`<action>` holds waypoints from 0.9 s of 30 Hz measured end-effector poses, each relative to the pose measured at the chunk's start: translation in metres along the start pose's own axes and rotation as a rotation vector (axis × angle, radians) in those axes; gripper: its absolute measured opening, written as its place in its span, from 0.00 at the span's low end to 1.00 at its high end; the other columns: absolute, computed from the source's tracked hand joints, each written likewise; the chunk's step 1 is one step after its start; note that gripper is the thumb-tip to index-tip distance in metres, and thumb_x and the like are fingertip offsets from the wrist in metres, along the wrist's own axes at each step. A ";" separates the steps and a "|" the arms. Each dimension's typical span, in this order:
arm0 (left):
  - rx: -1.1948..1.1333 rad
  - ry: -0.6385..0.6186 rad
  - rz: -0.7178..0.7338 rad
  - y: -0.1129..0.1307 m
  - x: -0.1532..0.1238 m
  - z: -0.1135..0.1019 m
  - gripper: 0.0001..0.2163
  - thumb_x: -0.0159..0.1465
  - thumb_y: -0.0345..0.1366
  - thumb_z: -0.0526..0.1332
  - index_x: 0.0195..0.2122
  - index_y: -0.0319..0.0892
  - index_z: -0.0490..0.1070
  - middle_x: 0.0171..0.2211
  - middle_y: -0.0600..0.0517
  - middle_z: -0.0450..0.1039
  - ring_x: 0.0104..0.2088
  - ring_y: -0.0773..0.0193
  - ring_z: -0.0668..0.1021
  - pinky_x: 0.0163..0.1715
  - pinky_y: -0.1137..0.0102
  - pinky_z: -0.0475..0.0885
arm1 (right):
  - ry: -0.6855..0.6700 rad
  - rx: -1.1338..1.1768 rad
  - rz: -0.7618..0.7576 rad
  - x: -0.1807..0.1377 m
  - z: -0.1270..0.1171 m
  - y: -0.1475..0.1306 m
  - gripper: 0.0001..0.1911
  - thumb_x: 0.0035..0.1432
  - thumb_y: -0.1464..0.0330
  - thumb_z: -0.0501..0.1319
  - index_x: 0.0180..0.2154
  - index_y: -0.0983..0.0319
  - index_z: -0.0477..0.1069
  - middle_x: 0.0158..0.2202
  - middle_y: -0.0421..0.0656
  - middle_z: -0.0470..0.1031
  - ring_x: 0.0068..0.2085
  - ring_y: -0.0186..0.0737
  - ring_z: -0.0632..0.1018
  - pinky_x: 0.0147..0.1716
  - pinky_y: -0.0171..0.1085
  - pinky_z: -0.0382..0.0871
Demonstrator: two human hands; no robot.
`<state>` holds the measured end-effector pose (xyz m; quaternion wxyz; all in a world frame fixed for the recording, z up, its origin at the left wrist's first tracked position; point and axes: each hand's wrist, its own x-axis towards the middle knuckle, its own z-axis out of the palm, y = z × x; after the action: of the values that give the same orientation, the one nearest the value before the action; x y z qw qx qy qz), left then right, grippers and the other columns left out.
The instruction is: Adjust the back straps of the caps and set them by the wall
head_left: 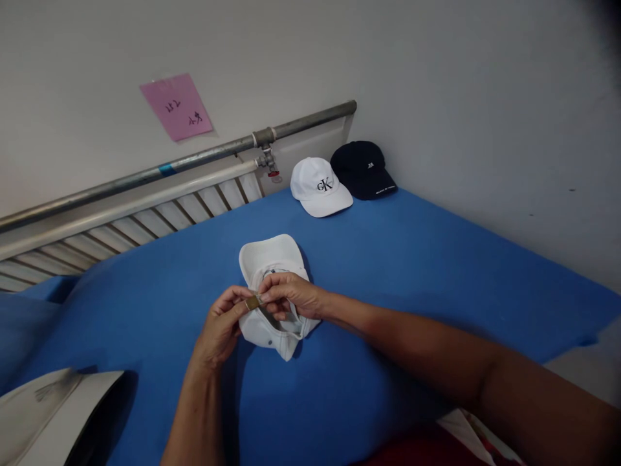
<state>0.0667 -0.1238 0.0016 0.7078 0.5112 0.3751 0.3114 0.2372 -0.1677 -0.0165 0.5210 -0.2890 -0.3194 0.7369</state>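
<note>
A white baseball cap (274, 252) lies upside down on the blue-covered surface, its brim pointing away from me and its inside showing. My left hand (219, 327) is closed at the cap's left side, thumb and fingers pinching a small brass-coloured buckle (252, 302). Right beside it, my right hand (291, 294) reaches over the cap's opening. Its thumb and forefinger pinch what looks like the end of the cap's strap at the buckle. The fingers hide most of the strap, so how far it is threaded I cannot tell.
Behind stand a white cap with black letters (320, 188) and a black cap (363, 169), side by side near the wall corner. A radiator (160, 217) with a metal pipe (208, 154) runs along the left wall. A white object (53, 414) sits at the lower left.
</note>
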 end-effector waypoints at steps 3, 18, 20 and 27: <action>0.004 -0.006 -0.009 0.001 0.000 0.001 0.13 0.47 0.40 0.72 0.28 0.41 0.71 0.20 0.59 0.69 0.14 0.77 0.63 0.12 0.81 0.52 | -0.005 -0.011 -0.002 0.000 -0.001 0.000 0.11 0.42 0.72 0.68 0.30 0.64 0.68 0.18 0.34 0.67 0.19 0.28 0.68 0.16 0.28 0.62; -0.034 -0.081 0.061 0.002 -0.004 -0.006 0.14 0.43 0.37 0.75 0.31 0.43 0.76 0.30 0.54 0.75 0.26 0.69 0.76 0.25 0.77 0.70 | -0.055 0.037 -0.012 -0.003 0.004 -0.004 0.11 0.43 0.73 0.67 0.30 0.64 0.68 0.16 0.33 0.66 0.17 0.26 0.66 0.14 0.26 0.61; 0.003 -0.059 0.057 0.000 -0.003 -0.004 0.14 0.45 0.38 0.74 0.31 0.42 0.75 0.28 0.55 0.74 0.24 0.71 0.75 0.23 0.78 0.68 | -0.035 0.025 -0.021 -0.003 0.004 -0.003 0.10 0.43 0.73 0.67 0.30 0.64 0.68 0.16 0.33 0.67 0.17 0.27 0.67 0.14 0.26 0.62; 0.151 -0.054 0.133 -0.004 -0.002 -0.001 0.12 0.49 0.38 0.72 0.29 0.41 0.71 0.26 0.57 0.71 0.25 0.72 0.73 0.25 0.79 0.67 | -0.046 0.028 0.012 0.000 0.000 0.003 0.11 0.42 0.71 0.68 0.30 0.64 0.69 0.16 0.34 0.68 0.17 0.27 0.67 0.14 0.26 0.62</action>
<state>0.0652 -0.1256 -0.0018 0.6550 0.5950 0.3435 0.3146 0.2355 -0.1688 -0.0187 0.5132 -0.2665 -0.3191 0.7508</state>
